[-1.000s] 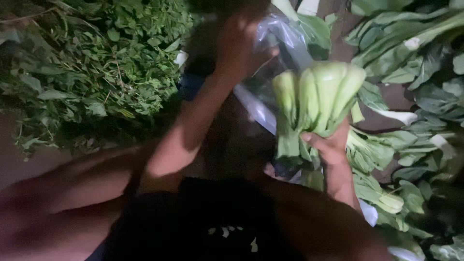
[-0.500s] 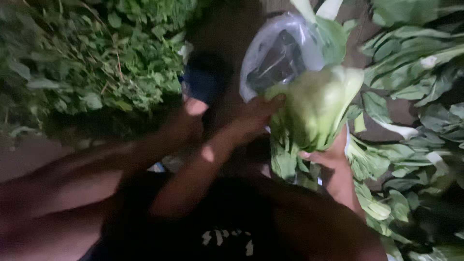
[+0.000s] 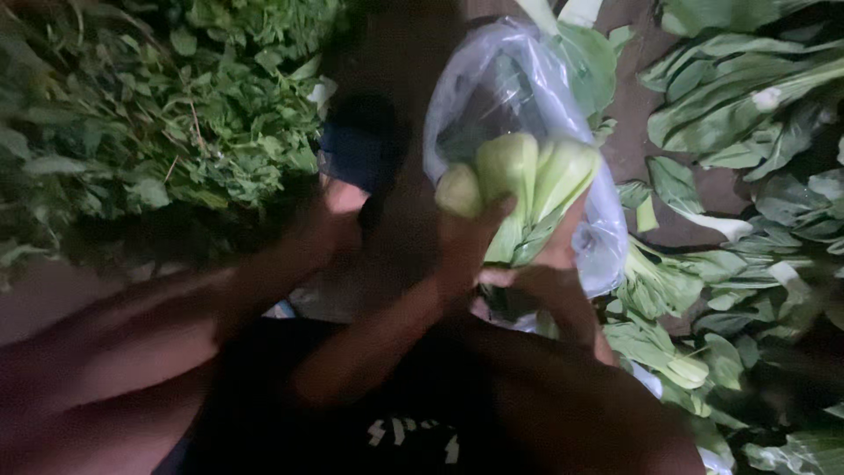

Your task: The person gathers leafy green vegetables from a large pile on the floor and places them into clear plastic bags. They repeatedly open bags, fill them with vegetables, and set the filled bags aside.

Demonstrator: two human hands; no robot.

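Bok choy bundle (image 3: 519, 189) sits centre frame, stalk ends up, against clear plastic bag (image 3: 527, 88) at 12 o'clock. Your left hand (image 3: 466, 242) and right hand (image 3: 549, 286) both clasp it. Loose greens (image 3: 756, 114) at 2 o'clock.

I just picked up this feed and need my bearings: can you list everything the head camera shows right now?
bok choy bunch: one, pale green stalks, centre, held stalk ends up inside the bag's mouth.
clear plastic bag: one, see-through, centre top, around the bunch.
loose bok choy: many, count unclear, dark green leaves with white stalks, spread along the right side.
leafy herb pile: one large heap, green, upper left.
blue object: one, dark blue, between the heap and the bag; too dim to identify.
left hand: one, gripping the bunch from the left.
right hand: one, below the bunch, at the bag's lower edge.
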